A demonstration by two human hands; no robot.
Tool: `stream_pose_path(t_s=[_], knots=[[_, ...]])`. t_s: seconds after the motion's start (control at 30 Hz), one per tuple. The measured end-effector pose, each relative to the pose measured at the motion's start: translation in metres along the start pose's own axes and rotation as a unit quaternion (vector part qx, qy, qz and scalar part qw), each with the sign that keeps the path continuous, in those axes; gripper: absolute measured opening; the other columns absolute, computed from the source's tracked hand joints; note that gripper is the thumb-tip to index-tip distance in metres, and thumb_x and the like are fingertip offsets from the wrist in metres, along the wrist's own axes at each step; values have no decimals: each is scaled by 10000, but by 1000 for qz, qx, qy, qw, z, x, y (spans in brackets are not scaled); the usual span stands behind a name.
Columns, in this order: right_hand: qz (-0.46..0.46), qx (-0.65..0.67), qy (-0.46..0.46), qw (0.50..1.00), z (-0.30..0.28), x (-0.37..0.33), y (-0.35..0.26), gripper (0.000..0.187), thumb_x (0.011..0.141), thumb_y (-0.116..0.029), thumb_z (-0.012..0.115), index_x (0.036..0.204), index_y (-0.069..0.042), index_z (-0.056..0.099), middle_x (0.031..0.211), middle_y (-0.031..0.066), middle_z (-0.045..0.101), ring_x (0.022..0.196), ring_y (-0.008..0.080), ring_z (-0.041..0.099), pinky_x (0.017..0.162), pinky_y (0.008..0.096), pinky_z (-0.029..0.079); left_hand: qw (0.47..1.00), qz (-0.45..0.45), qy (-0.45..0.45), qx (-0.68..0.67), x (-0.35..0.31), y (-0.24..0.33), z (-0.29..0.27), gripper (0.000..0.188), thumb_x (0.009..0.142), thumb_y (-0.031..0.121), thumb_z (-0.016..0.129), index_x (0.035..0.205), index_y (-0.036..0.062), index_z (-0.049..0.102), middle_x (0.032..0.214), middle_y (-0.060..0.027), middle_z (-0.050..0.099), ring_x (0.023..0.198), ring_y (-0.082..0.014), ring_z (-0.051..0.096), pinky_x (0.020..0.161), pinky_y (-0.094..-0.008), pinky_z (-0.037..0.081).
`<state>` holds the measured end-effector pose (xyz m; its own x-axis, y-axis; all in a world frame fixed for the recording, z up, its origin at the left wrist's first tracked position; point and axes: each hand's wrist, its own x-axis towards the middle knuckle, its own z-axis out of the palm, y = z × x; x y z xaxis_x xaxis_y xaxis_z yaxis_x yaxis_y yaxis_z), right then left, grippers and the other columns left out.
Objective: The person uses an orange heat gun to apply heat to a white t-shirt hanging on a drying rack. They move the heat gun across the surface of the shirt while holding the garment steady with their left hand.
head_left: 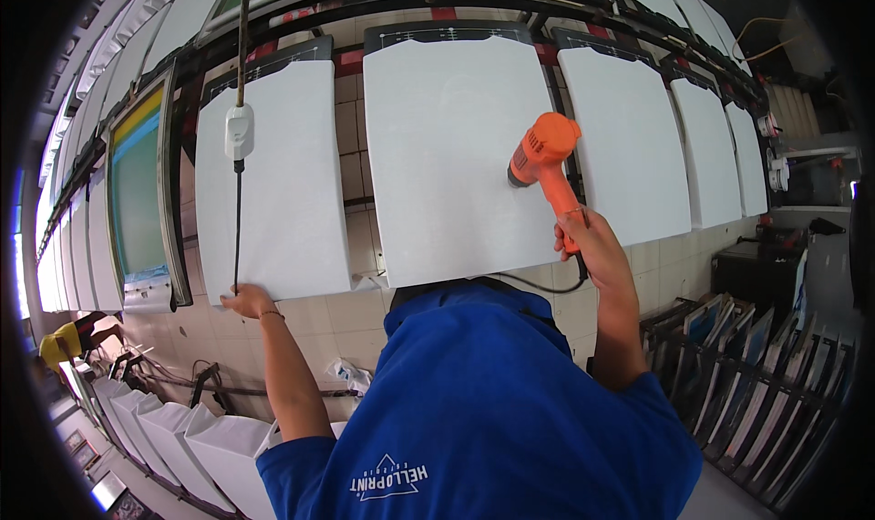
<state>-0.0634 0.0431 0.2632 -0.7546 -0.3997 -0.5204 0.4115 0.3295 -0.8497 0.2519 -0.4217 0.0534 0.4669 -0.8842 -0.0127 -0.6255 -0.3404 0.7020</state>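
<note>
In my right hand [594, 239] is an orange heat gun [545, 151], gripped by its handle. The gun's dark nozzle points down and left, over the right part of a white cloth-covered board [451, 146]; whether it touches the cloth I cannot tell. A black cord leaves the handle's end and passes behind my body. My left hand [248, 301] is closed around a thin black power cord [238, 237] at the lower left corner of the neighbouring white board [278, 183]. That cord hangs from a white socket [239, 130] on a cable from above.
More white boards [629, 137] line the dark metal frame [437, 0] on both sides. A framed printing screen [141, 187] stands at the left. At the lower right is a rack [756, 401] of upright frames. Other white boards [182, 438] stand behind me, lower left.
</note>
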Motion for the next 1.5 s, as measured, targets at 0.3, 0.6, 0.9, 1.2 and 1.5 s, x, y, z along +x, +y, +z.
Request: stream_pose_path(t_s=[0.3,0.6,0.9,1.2,1.5], knots=[[71,-25,-24,997,-26,-28,-7,299,891,-286,604,952,0,541,782,42,569,651,124,571,544,259,459,1000,9,8,-22,15,-19,9,498,958,208,390,1378,-52,324,1321,-276,470,1155,-385,535,988,-433,433],[41,-1,-7,999,-29,-25,6,283,911,-280,592,972,-8,543,790,36,565,646,115,559,540,253,452,1000,12,3,-13,10,-15,2,506,962,227,392,1382,-46,319,1323,-292,466,1162,-409,526,1008,-437,423],[39,9,32,999,-36,-43,15,273,899,-274,600,953,-11,551,777,35,556,646,120,565,537,256,456,1000,14,2,-4,10,-14,1,510,965,229,393,1390,-41,313,1340,-291,452,1174,-399,522,1016,-444,412],[45,44,-10,998,-34,-36,23,305,919,-291,588,1014,-4,543,793,35,571,643,121,576,535,253,463,998,53,6,-13,13,-21,2,512,967,215,409,1382,-67,303,1344,-297,440,1196,-416,491,1027,-452,394],[15,22,67,997,-21,-15,13,312,906,-308,601,990,-12,555,788,38,578,641,114,572,533,257,469,995,92,18,21,16,-20,2,508,967,215,419,1369,-75,309,1271,-312,492,1153,-437,508,999,-459,405]])
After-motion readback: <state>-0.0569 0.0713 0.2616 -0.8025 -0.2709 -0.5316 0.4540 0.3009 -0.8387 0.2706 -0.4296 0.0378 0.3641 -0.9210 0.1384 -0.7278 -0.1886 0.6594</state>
